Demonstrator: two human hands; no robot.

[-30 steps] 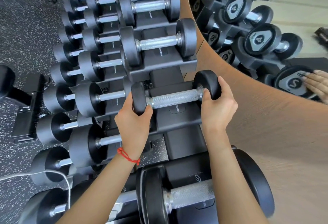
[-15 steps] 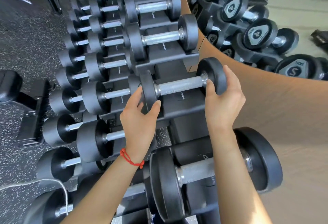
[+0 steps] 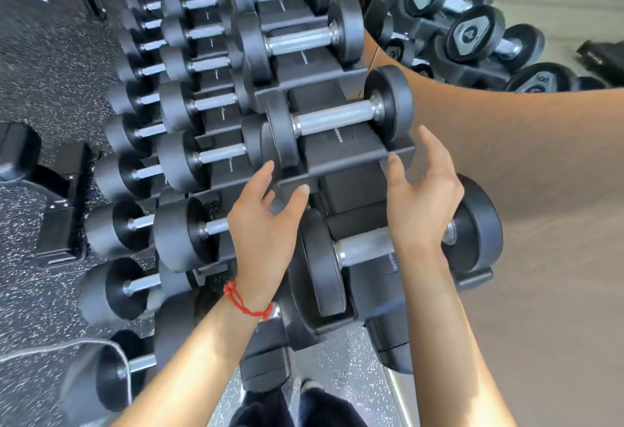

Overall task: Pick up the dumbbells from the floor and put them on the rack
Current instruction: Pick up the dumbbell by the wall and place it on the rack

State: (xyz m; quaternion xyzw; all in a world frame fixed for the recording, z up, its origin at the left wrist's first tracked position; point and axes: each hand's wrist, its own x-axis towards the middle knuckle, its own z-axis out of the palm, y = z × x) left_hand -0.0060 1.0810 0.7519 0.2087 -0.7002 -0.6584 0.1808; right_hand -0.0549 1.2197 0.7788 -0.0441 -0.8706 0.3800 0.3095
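The black round-headed dumbbell with a knurled steel handle (image 3: 337, 119) is sitting on the black rack cradle (image 3: 341, 159), lettering unreadable, while left hand (image 3: 266, 220) and right hand (image 3: 418, 197) are hovering released just below it.

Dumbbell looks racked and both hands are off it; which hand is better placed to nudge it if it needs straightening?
Probably right hand: its fingertips sit just below the black chrome-handled dumbbell; left hand is lower.

Dumbbell (image 3: 339, 119) on the rack (image 3: 347, 161): black heads, silver knurled handle. Rack was black. Floor (image 3: 44, 82) was dark grey with white speckles. Wall (image 3: 540, 169) was plain tan-brown. String bracelet (image 3: 244, 301) on the left wrist was red. Cable (image 3: 60, 347) was white.
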